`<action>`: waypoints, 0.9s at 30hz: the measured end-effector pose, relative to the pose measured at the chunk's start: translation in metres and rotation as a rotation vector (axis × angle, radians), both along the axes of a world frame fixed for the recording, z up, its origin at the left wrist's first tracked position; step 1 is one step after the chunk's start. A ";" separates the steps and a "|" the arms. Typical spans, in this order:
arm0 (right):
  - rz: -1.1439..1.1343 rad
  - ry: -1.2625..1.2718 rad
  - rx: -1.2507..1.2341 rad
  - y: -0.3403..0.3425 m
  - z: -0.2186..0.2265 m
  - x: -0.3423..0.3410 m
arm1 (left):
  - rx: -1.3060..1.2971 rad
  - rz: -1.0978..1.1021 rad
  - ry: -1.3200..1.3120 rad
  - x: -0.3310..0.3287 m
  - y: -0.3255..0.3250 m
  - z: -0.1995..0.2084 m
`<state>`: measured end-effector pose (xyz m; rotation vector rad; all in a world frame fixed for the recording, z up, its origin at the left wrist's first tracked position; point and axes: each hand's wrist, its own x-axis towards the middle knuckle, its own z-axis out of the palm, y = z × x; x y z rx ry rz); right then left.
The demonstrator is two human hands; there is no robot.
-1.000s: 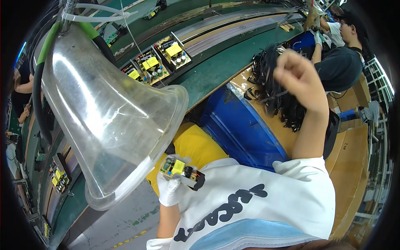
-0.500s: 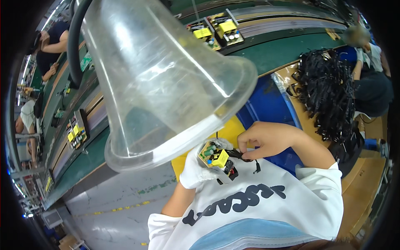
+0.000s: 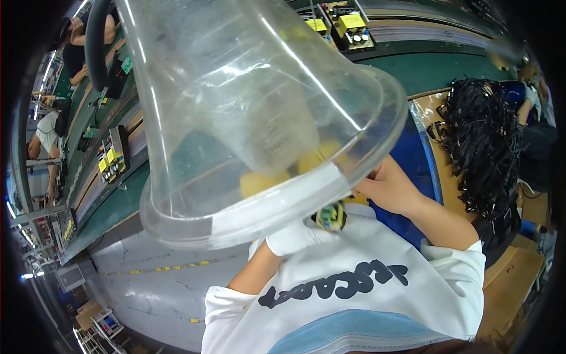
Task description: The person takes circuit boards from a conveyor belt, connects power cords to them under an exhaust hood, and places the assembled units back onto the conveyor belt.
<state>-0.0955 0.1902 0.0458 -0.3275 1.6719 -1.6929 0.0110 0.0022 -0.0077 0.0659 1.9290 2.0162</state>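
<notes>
The left hand [image 3: 298, 237], in a white glove, is clamped on a green circuit board with mounted components [image 3: 330, 217], located just below the rim of a clear bell-shaped plastic hood [image 3: 274, 199]. The bare right hand [image 3: 390, 186] is near the board; its fingertips are hidden by the hood, so their grip cannot be determined. A large blue plastic bin [image 3: 421, 162] stands behind that hand, contents not visible. Beside it, a heap of black cables [image 3: 483, 144] lies on brown cardboard [image 3: 446, 162]. Black rectangular trays [image 3: 122, 146] on the green bench [image 3: 407, 74] contain boards with yellow-wrapped components [image 3: 352, 22].
</notes>
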 end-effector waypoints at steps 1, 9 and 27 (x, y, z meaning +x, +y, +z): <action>-0.011 0.089 0.033 0.001 0.003 0.000 | -0.010 0.015 -0.007 0.002 -0.005 -0.010; 0.012 0.600 0.104 0.001 0.019 0.007 | 0.445 0.416 -0.030 -0.015 -0.016 -0.003; 0.170 0.684 0.141 -0.002 0.027 0.008 | 0.345 0.426 -0.150 -0.008 -0.008 0.007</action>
